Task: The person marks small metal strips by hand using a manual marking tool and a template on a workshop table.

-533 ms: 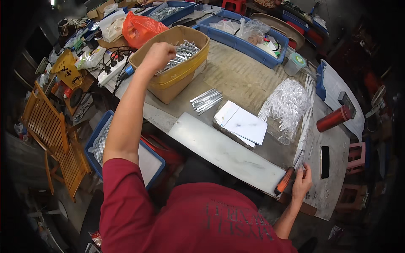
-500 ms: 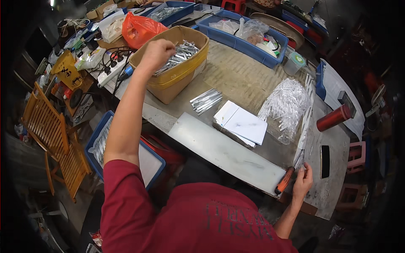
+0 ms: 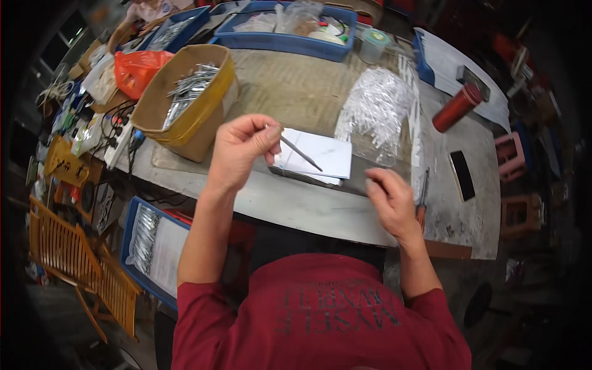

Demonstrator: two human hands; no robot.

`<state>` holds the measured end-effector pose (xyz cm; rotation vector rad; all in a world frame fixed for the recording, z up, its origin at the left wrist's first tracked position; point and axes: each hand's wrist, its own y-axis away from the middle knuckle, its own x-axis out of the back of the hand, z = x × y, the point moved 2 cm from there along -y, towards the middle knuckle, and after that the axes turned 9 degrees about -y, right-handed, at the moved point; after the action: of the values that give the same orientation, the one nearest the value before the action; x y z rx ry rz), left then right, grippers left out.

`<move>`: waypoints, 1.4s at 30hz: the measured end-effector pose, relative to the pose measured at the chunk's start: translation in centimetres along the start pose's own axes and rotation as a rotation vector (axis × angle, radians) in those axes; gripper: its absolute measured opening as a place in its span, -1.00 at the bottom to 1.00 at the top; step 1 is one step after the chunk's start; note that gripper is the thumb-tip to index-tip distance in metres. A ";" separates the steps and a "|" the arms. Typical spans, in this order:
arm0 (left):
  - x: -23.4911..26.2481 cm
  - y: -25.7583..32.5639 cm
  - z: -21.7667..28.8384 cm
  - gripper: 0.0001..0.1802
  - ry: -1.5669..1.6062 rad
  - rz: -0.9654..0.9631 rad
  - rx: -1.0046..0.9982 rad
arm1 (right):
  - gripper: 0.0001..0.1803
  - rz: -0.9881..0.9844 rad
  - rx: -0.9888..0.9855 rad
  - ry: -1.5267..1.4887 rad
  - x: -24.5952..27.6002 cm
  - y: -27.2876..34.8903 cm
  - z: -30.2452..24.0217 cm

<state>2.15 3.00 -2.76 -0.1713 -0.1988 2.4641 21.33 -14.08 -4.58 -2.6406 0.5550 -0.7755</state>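
One slim metal rod (image 3: 303, 155) slants from the pinched fingertips of a worker's left hand (image 3: 239, 151), over a stack of white paper (image 3: 333, 151). The right hand (image 3: 393, 202), fingers bent, is near the stack's right edge; whether it grips anything cannot be told. Farther left stands a carton (image 3: 213, 110) of metal rods.

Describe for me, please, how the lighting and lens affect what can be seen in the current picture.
Head view: the table bows along its near edge, and the picture's rim falls to black; head view: bright glints on the plastic pile make single pieces hard to separate; head view: the rod in the left hand shows dark against white paper.
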 end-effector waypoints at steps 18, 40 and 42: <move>-9.0 4.5 -8.3 -0.84 0.278 -0.057 0.326 | -0.88 -0.107 -0.042 -0.084 -2.9 2.0 2.2; -7.2 4.8 -8.4 -0.76 0.321 -0.071 0.404 | -0.94 -0.290 0.099 0.854 -0.7 -8.0 12.7; -7.4 4.8 -8.2 -0.75 0.343 -0.063 0.417 | -0.93 -0.176 0.189 0.608 -0.3 -7.5 12.2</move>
<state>6.42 -4.48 -11.13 -0.3917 0.4459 2.3100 30.10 -4.99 -11.36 -2.2760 0.3675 -1.6179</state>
